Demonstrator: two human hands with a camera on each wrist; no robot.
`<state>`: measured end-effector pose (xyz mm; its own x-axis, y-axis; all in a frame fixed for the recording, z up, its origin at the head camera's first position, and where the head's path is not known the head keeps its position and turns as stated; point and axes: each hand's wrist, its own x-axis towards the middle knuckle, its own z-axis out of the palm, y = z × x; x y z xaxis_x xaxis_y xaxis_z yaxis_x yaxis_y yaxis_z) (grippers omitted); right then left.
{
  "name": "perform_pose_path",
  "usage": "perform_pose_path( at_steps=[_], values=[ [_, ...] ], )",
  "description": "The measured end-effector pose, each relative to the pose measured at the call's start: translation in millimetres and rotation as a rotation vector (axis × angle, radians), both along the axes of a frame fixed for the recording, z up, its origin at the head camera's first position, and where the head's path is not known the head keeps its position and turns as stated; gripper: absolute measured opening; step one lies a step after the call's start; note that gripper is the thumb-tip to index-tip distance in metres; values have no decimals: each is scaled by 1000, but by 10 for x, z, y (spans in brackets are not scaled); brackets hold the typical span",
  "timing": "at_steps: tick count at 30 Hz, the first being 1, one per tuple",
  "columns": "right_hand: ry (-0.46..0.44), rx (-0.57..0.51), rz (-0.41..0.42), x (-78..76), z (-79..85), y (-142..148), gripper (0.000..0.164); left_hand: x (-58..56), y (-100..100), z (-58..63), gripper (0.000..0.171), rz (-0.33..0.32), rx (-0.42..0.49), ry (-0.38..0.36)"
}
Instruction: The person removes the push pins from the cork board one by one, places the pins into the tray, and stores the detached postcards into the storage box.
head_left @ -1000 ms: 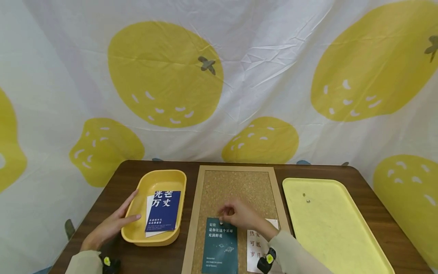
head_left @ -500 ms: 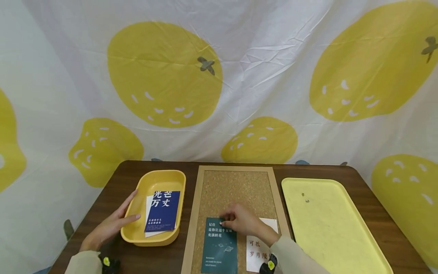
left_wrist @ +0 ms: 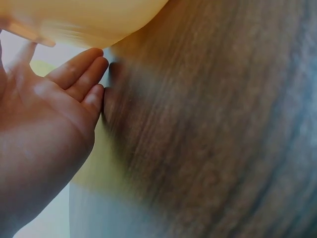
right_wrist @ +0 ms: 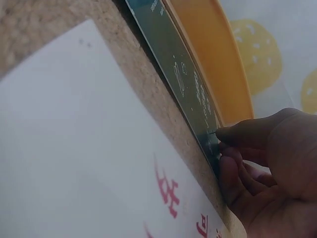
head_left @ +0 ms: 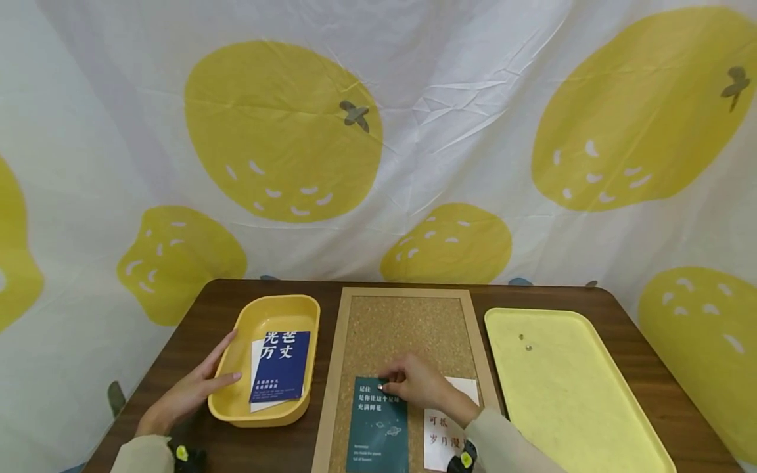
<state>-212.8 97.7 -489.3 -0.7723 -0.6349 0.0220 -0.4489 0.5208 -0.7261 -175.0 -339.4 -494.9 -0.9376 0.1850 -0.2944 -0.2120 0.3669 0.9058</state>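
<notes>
My left hand point(head_left: 192, 391) holds the left rim of a yellow plastic basin point(head_left: 223, 410), thumb over the edge and fingers along the outer wall. Inside the basin lie a dark blue card point(head_left: 280, 368) with white lettering and a white card point(head_left: 257, 358) beneath it. Over the cork board point(head_left: 408, 322), my right hand point(head_left: 416, 384) pinches a small thumbtack point(head_left: 380, 387) at the top of a dark green card point(head_left: 378, 427). The right wrist view shows the fingertips against the green card's surface. A white card point(head_left: 434, 437) with red characters lies beside it, partly covered by my right forearm.
On the right stands a pale yellow tray point(head_left: 579, 394) with two tiny metallic pieces point(head_left: 528, 348) near its far left corner. Everything rests on a dark wooden table point(head_left: 195, 348). A white curtain with lemon prints point(head_left: 408, 151) hangs behind it.
My right hand has come slightly down onto the green card's top edge, its fingers now covering part of the lettering. The left hand stays on the basin.
</notes>
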Motion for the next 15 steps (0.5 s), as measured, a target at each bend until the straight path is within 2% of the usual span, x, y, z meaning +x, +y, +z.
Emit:
perform_pose_path(
  at_steps=[7, 15],
  values=[
    [9, 1, -8, 8, -21, 5, 17, 0, 13, -3, 92, 1, 15, 2],
    [42, -12, 10, 22, -16, -5, 13, 24, 36, 48, 91, 7, 22, 9]
  ],
)
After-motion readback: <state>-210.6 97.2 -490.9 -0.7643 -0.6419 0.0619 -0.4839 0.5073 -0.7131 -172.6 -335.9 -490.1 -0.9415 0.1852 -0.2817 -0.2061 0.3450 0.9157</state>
